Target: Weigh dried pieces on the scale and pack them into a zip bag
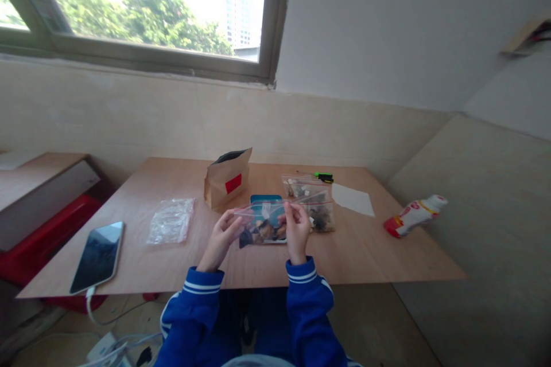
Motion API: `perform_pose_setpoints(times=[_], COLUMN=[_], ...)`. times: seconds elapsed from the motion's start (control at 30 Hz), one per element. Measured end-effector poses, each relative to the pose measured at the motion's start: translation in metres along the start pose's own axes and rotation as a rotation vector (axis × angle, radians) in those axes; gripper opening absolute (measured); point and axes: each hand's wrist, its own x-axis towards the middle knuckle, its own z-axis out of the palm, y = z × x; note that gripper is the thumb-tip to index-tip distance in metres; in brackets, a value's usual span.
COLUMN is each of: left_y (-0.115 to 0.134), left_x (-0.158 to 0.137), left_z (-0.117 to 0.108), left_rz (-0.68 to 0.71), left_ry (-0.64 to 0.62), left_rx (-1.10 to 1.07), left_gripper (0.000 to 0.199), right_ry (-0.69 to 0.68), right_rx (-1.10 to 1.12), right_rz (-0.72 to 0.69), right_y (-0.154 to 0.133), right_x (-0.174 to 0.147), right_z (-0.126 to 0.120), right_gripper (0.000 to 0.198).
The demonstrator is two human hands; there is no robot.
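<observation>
Both hands hold up a clear zip bag just above the wooden table. My left hand pinches its left end and my right hand pinches near its top edge further right. Under the bag lies a printed card with a blue top. Two more clear bags with dark and light small items lie just right of my hands. Both sleeves are blue with white stripes.
A brown paper pouch with a red label stands behind the hands. An empty clear bag and a phone on a cable lie at left. A green marker, white paper and a white-and-red bottle are at right.
</observation>
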Motion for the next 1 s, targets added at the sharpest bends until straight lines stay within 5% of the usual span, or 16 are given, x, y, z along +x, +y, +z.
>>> perform_pose_setpoints(times=[0.23, 0.47, 1.0], left_y=[-0.005, -0.007, -0.005], left_x=[0.001, -0.001, -0.003], left_z=[0.008, 0.007, 0.014], left_rz=[0.126, 0.168, 0.126], left_ry=[0.165, 0.173, 0.237], left_rx=[0.130, 0.141, 0.161], left_gripper=[0.028, 0.028, 0.030], right_ry=[-0.149, -0.275, -0.154], right_rx=[-0.031, -0.053, -0.133], right_rz=[0.005, 0.012, -0.020], right_y=[0.004, 0.002, 0.001], right_x=[-0.006, -0.009, -0.013], right_z=[-0.013, -0.026, -0.034], right_gripper=[0.037, 0.038, 0.042])
